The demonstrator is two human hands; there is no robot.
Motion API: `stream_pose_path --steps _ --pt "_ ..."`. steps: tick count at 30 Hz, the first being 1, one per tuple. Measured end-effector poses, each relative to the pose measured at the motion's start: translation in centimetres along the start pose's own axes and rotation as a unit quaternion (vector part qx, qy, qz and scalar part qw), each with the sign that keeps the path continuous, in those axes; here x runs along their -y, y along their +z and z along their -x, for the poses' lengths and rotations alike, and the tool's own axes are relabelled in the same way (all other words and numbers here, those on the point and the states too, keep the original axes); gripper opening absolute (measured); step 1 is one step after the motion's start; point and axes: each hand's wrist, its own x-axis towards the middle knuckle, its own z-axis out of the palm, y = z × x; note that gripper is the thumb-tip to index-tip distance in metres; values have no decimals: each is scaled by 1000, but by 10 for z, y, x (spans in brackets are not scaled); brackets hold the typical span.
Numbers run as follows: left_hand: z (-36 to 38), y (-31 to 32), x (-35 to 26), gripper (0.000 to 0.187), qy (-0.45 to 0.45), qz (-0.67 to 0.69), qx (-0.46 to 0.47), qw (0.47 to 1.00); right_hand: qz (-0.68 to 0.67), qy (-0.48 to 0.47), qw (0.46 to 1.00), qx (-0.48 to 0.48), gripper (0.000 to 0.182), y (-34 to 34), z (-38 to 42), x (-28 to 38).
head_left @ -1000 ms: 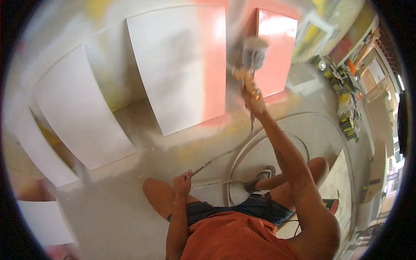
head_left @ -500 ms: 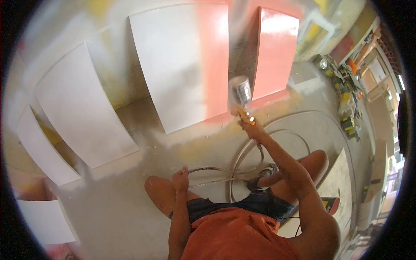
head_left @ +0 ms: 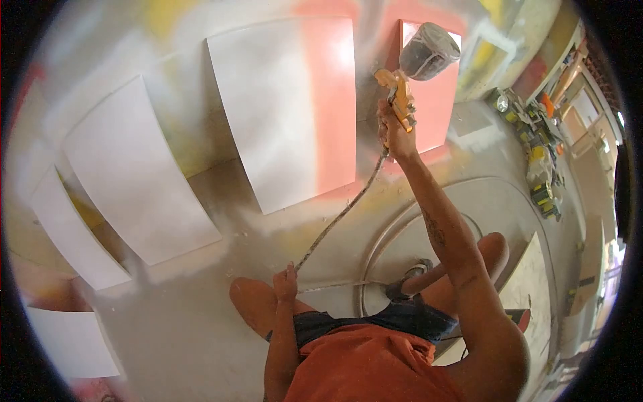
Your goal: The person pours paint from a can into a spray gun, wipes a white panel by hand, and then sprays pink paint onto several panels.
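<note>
My right hand (head_left: 396,130) is wrapped round the handle of an orange-brown spray gun (head_left: 400,97), raised in front of the wall. A paint-smeared cup (head_left: 429,52) sits on the gun and hides part of a narrow pink panel (head_left: 434,110) behind it. To the left of the gun stands a wide panel (head_left: 268,107), white over most of its face with a pink band along its right side. From the gun's handle an air hose (head_left: 341,216) runs down to my left hand (head_left: 286,283), which is closed on it near my left knee.
White curved panels (head_left: 137,174) lean further left, with a narrow one (head_left: 77,228) and a small one (head_left: 72,343) beyond. Hose loops (head_left: 375,248) lie on the floor by my shoe (head_left: 410,278). Several cans and jumbled items (head_left: 539,161) stand at the right.
My right hand has raised the spray gun up and to the right, and the cup now covers part of the narrow pink panel. The hose has pulled straighter between my hands.
</note>
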Motion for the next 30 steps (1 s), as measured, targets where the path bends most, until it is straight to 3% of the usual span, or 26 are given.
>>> stream_pose_path --steps 2,3,5,6,8,9,11,14,16,18,20,22,23,26,27,28,29,30 --pt "-1 -2 -11 49 -86 31 -14 996 29 10 999 15 19 -11 9 -19" --pt "-4 2 -1 49 -86 32 -13 996 67 13 997 29 19 -20 19 -36" --pt "-11 9 33 49 118 -37 -133 983 158 7 986 53 18 -41 48 -84" --pt "-13 7 34 49 116 -34 -132 984 209 -3 976 63 18 -48 64 -102" --pt "-16 4 33 51 -59 72 -76 993 227 122 962 87 18 -54 102 -111" --pt "-16 2 25 51 -58 74 -75 993 229 121 962 86 18 -59 112 -120" --pt "-11 -5 1 54 -24 -57 -30 998 349 289 877 158 16 -68 121 -138" --pt "-7 -4 2 54 -1 -90 -7 996 361 351 852 146 18 -47 108 -99" --pt "-9 -3 6 54 -41 -67 -4 997 234 116 958 119 21 -44 82 -113" --pt "-7 -4 7 54 -84 -45 2 995 209 10 976 67 25 -27 41 -94" --pt "-4 -4 -1 54 -48 -6 -20 999 179 61 982 19 27 3 15 -40" --pt "-3 -7 -11 53 -59 16 -22 998 114 34 993 20 28 23 -3 -8" --pt "-3 -9 -14 52 -71 37 -20 997 49 9 999 18 30 28 -7 -2" --pt "-10 -6 0 36 -145 127 -35 981 50 -33 998 32 19 30 3 -7" --pt "-19 1 35 36 -145 127 -34 981 94 -6 995 30 19 27 13 -13" --pt "-32 11 91 26 -38 -31 -50 998 132 1 990 40 18 16 21 -34" --pt "-38 15 120 17 72 -187 -63 978 170 7 984 50 23 1 30 -61" --pt "-36 10 112 17 73 -186 -62 978 161 41 984 67 22 -8 47 -81"
